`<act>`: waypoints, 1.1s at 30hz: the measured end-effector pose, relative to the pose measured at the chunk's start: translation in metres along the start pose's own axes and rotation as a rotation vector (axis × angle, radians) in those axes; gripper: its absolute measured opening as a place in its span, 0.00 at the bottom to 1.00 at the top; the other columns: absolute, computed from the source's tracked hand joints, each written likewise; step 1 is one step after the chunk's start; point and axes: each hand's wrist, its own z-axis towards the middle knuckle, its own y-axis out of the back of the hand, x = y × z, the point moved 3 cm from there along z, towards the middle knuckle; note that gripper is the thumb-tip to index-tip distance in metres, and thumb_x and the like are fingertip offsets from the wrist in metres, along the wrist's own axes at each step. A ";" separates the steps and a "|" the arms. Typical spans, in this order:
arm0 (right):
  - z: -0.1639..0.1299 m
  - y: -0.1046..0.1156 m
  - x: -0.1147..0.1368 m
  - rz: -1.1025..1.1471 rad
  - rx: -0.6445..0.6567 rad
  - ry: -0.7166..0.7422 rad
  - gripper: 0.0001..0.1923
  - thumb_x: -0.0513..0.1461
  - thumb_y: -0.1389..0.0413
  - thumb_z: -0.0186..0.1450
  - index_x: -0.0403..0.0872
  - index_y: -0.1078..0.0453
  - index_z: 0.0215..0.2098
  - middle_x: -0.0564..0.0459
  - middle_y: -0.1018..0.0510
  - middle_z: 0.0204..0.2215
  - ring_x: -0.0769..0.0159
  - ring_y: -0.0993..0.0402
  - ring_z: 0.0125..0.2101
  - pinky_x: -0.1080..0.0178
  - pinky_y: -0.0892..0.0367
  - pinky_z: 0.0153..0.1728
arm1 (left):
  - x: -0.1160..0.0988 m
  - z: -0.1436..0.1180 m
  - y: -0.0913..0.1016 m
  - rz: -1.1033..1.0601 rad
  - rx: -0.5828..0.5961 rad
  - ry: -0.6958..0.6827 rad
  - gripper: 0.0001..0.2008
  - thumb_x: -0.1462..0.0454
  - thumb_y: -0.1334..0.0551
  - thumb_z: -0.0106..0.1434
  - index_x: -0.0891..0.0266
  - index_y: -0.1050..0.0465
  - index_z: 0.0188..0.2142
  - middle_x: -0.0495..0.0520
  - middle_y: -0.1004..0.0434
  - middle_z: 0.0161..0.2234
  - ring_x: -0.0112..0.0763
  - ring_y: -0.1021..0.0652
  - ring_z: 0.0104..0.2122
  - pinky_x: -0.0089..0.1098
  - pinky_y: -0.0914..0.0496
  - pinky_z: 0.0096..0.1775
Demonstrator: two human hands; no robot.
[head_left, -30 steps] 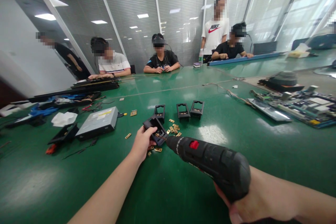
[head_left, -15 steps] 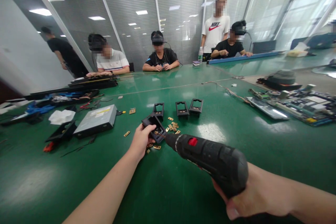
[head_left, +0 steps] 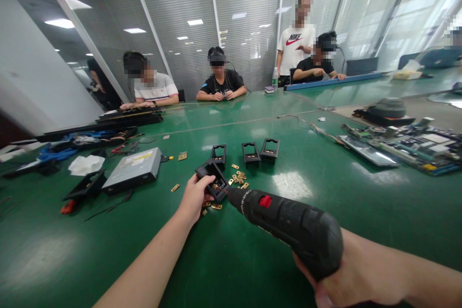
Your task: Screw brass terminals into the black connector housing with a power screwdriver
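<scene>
Bracket [head_left: 213, 179] gripped tilted in left hand [head_left: 195, 197]; right hand [head_left: 346, 274] clasps driver [head_left: 288, 224], tip pointing left into it.

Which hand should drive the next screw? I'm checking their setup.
Right, probably: the right hand grips the electric screwdriver, its tip at the black bracket the left hand steadies.

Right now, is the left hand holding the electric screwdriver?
No, the left hand grips a small black plastic frame, while the right hand holds the electric screwdriver.
</scene>
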 end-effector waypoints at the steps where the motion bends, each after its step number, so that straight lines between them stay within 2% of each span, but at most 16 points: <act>1: 0.000 0.000 0.000 0.000 0.008 -0.002 0.15 0.36 0.33 0.49 0.40 0.34 0.29 0.56 0.30 0.24 0.73 0.38 0.24 0.74 0.44 0.22 | 0.000 0.000 0.000 -0.001 0.002 -0.002 0.18 0.63 0.32 0.54 0.64 0.27 0.44 0.55 0.20 0.30 0.31 0.22 0.23 0.24 0.32 0.17; 8: 0.000 -0.001 -0.003 0.003 -0.013 -0.023 0.14 0.34 0.34 0.48 0.40 0.34 0.29 0.56 0.30 0.25 0.73 0.38 0.25 0.75 0.43 0.22 | 0.002 0.002 0.001 -0.005 0.006 0.005 0.18 0.63 0.31 0.54 0.64 0.27 0.45 0.56 0.20 0.31 0.32 0.21 0.24 0.24 0.31 0.17; 12: 0.001 -0.001 -0.003 0.017 0.019 -0.013 0.15 0.36 0.34 0.49 0.40 0.35 0.28 0.56 0.32 0.24 0.74 0.40 0.24 0.75 0.46 0.21 | 0.004 0.003 0.002 -0.018 0.016 -0.008 0.19 0.63 0.31 0.54 0.63 0.27 0.45 0.54 0.21 0.31 0.32 0.21 0.23 0.25 0.31 0.18; 25: 0.003 0.000 -0.003 -0.032 -0.008 0.008 0.17 0.37 0.32 0.47 0.40 0.34 0.29 0.56 0.32 0.25 0.73 0.39 0.26 0.74 0.45 0.23 | 0.004 0.004 0.002 -0.007 0.020 -0.010 0.19 0.63 0.31 0.54 0.64 0.27 0.45 0.55 0.20 0.31 0.32 0.21 0.23 0.25 0.30 0.18; 33: 0.006 0.000 -0.007 0.036 -0.012 0.020 0.19 0.36 0.30 0.45 0.39 0.34 0.28 0.57 0.32 0.24 0.74 0.39 0.24 0.76 0.46 0.21 | 0.003 0.002 0.002 -0.020 0.036 -0.026 0.19 0.62 0.31 0.53 0.64 0.27 0.45 0.55 0.20 0.29 0.32 0.21 0.22 0.25 0.30 0.18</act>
